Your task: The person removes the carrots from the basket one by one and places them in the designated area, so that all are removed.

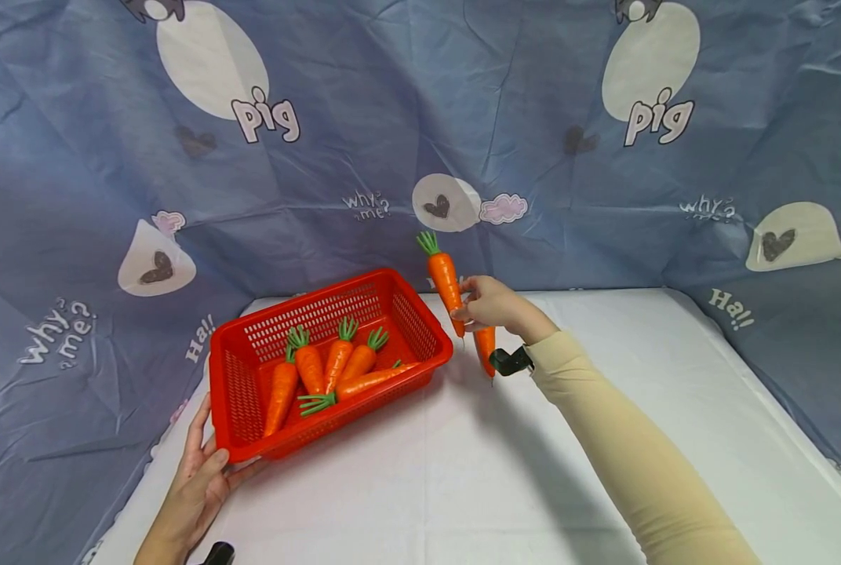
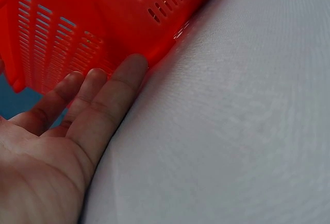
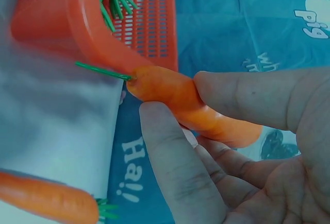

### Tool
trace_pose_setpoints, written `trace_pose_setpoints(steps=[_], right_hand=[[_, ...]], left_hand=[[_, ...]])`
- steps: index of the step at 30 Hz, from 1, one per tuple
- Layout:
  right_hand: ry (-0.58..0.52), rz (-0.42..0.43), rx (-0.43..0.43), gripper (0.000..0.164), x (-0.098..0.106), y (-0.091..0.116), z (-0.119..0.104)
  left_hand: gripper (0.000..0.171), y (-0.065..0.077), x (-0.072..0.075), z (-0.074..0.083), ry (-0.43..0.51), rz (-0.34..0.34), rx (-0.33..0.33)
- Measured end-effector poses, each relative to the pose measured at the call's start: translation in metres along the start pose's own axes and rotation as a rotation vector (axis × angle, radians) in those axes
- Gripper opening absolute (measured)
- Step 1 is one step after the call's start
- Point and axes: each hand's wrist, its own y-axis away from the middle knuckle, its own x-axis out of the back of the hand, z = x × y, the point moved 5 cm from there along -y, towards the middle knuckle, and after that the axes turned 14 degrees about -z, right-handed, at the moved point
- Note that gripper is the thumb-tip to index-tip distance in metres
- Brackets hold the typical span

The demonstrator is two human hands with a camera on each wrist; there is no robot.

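Observation:
My right hand (image 1: 487, 302) pinches an orange toy carrot (image 1: 443, 276) between thumb and fingers, just beyond the right end of a red plastic basket (image 1: 406, 310). In the head view the green top points up; the right wrist view shows the held carrot (image 3: 170, 90) close to the basket's rim. Another carrot (image 1: 486, 345) lies below that hand, partly hidden by it. Several carrots (image 1: 310, 367) lie inside the basket. At its near left corner my left hand (image 1: 198, 486) touches the basket; in the left wrist view the fingers (image 2: 108, 100) are fairly straight against its wall.
The basket stands slantwise on a white cloth-covered table (image 1: 392, 502). A blue printed curtain (image 1: 350, 157) hangs behind the table and along both sides. Dark wrist straps show at both arms.

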Motion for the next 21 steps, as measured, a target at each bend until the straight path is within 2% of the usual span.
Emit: trace_pose_setpoints(steps=[21], right_hand=[[-0.110, 0.004, -0.033, 0.055, 0.013, 0.008, 0.035]], left_hand=[[0.077, 0.001, 0.000, 0.000, -0.016, 0.013, 0.006]])
